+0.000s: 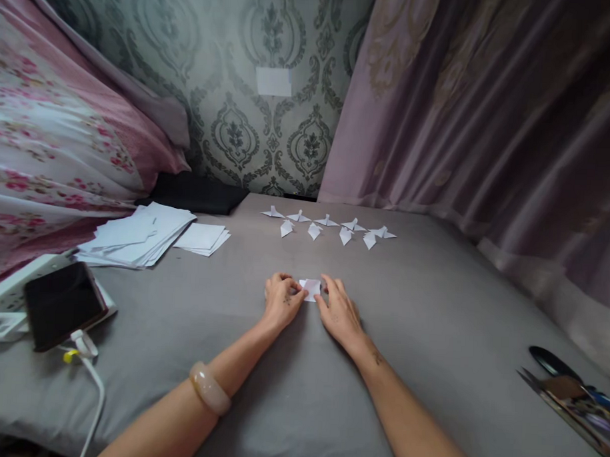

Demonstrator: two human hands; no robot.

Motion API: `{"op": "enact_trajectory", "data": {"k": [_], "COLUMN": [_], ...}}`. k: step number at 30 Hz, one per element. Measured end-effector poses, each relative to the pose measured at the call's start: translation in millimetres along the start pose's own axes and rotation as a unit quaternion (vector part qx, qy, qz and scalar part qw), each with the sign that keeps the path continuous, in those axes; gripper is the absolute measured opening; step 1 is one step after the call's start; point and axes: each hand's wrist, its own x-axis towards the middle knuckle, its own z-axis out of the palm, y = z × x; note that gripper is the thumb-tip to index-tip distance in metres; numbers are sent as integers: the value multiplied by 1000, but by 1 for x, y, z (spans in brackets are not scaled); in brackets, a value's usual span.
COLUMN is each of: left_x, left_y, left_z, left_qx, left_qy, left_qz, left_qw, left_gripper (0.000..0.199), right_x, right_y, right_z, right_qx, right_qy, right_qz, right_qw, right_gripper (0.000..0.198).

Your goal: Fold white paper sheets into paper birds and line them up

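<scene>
A small folded square of white paper point(311, 290) lies on the grey cloth in front of me. My left hand point(284, 300) pinches its left edge between thumb and fingers, and a pale bangle sits on that forearm. At the right edge, my right hand point(339, 311) grips the paper with its thumb at the lower corner and index finger near the upper one. Farther back stand several white folded-paper birds point(326, 220) with spread wings. In a row before them are several smaller folded pieces point(314, 231) with pointed ends.
Stacks of white paper sheets point(134, 236) and smaller squares point(202, 238) lie at the back left, near a black flat item point(196, 193). A phone point(65, 305) rests by a power strip point(25, 282) with a white cable point(99, 388). Scissors point(554, 397) and other tools lie far right.
</scene>
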Motion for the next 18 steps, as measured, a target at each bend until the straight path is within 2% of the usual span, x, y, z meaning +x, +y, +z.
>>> {"op": "enact_trajectory", "data": {"k": [4,8,14,18], "left_x": [-2,-5,-5,-6], "left_y": [3,6,6,5], "left_z": [-10,-24,-33,-34], "left_qx": [-34,-63,-72,-122], "left_qy": [-46,-17,-45,-65], "left_qz": [54,162,224,241], "left_qw": [997,985,971,961], "left_gripper": [11,5,13,13], "right_x": [2,2,3,5], "right_y": [10,15,16,17], "right_z": [1,-2,4,8], "right_qx": [125,180,254,368], "right_qy": [49,70,52,4], "right_qz": [-11,-47,-49,-35], "right_qw": [991,980,964,929], "right_gripper": [48,52,73,86]}}
